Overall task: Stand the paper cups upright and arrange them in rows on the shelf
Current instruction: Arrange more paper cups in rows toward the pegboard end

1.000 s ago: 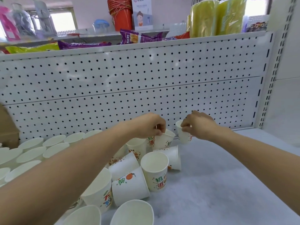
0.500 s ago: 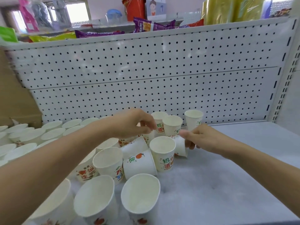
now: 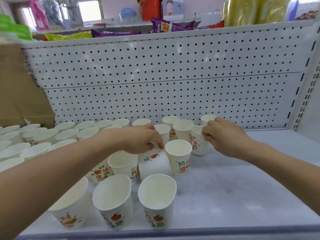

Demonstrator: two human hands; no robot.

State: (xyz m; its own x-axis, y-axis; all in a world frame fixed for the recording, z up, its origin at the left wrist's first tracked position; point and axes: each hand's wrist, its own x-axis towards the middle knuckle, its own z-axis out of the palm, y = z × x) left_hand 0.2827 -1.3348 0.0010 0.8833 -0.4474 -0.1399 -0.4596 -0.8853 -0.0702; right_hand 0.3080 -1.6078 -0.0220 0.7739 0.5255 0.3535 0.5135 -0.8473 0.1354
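White pegboard backs the pale shelf, with snack packets on the ledge above and a cardboard box at the left. Upright paper cups stand in rows on the left of the shelf, and a looser cluster stands in the middle, reaching the front edge. The left hand reaches into that cluster, fingers curled down onto the upper end of a fallen cup lying on its side between upright ones; whether they grip it cannot be told. The right hand pinches the rim of a leaning cup with thumb and fingertips, near the pegboard.
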